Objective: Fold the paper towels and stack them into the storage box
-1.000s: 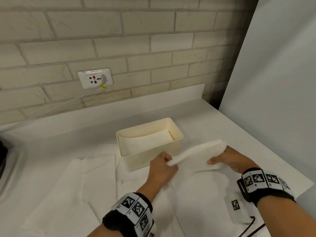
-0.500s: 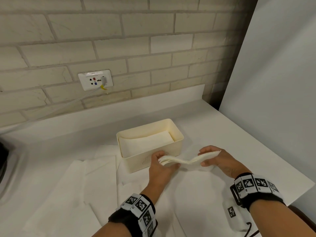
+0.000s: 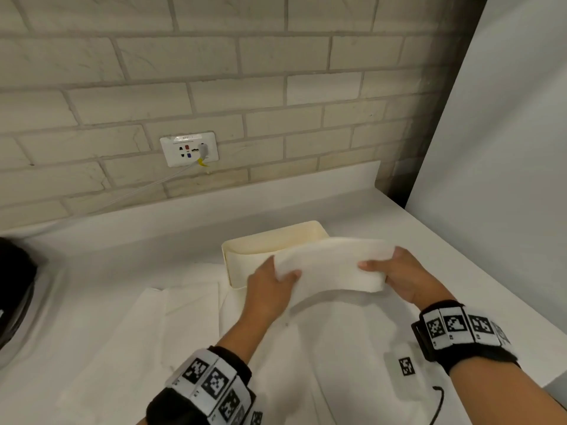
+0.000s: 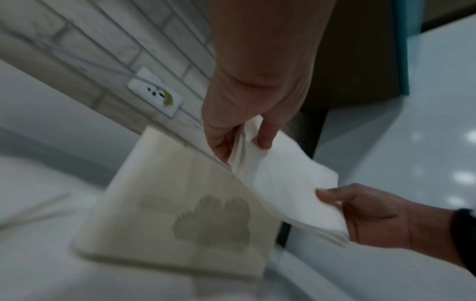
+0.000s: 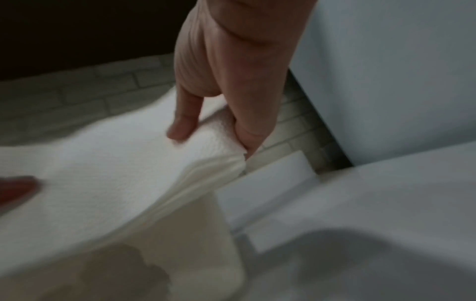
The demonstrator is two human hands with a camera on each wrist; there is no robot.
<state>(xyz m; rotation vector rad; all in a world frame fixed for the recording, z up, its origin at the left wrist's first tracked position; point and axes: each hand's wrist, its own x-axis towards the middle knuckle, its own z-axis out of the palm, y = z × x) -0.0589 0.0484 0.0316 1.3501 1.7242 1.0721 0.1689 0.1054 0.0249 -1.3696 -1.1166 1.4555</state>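
A folded white paper towel (image 3: 331, 265) hangs in the air over the front edge of the cream storage box (image 3: 276, 237), covering most of its opening. My left hand (image 3: 276, 279) pinches the towel's left end, thumb on top. My right hand (image 3: 389, 268) pinches its right end. The left wrist view shows the towel (image 4: 288, 179) held between both hands beside the box wall (image 4: 180, 203). In the right wrist view my thumb presses the layered towel (image 5: 128, 163) against my fingers (image 5: 247, 132), above the box (image 5: 180, 254).
Several unfolded paper towels (image 3: 171, 332) lie spread on the white counter (image 3: 414, 240) in front and left of the box. A brick wall with a socket (image 3: 188, 148) rises behind. A white panel (image 3: 506, 148) stands at right. A dark object (image 3: 12, 296) sits at far left.
Both hands have lifted the folded towel off the counter and carried it forward, from just in front of the box to over its opening.
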